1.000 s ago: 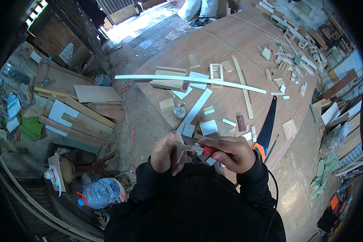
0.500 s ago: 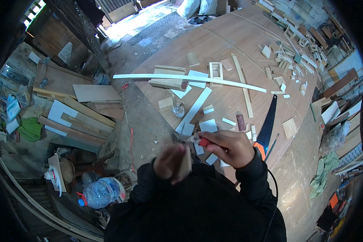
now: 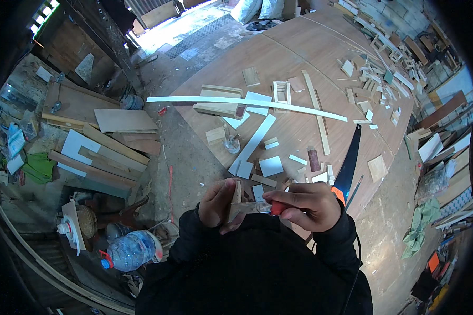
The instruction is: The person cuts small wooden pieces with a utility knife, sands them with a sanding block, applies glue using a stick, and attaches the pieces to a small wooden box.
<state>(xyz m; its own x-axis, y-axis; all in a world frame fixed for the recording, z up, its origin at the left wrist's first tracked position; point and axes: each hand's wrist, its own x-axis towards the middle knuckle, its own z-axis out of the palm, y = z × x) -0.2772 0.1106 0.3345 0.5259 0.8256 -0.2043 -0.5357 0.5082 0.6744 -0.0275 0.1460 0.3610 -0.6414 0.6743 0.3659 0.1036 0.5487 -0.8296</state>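
My left hand [image 3: 214,205] is closed around a small pale wooden piece [image 3: 236,194] held upright in front of my body. My right hand [image 3: 305,207] grips a red-handled tool [image 3: 276,208], whose flat, light-coloured blade [image 3: 249,208] lies against the lower part of that piece. Beyond my hands, small white and wooden offcuts [image 3: 270,166] lie on the plywood table [image 3: 289,52]. A handsaw with an orange handle [image 3: 347,160] lies to the right of my right hand, beside a pencil-like dark stick [image 3: 356,186].
A long white strip [image 3: 194,99] crosses several wooden pieces and a small frame [image 3: 281,93]. A clear jar [image 3: 233,144] stands near the left edge. Boards [image 3: 105,157] and a large plastic bottle [image 3: 131,249] are at the left. Stacked scrap wood [image 3: 441,184] lines the right wall.
My hands briefly drew apart and now meet again. My right hand has moved down and rightward with the tool; the wooden piece in my left hand has turned upright.
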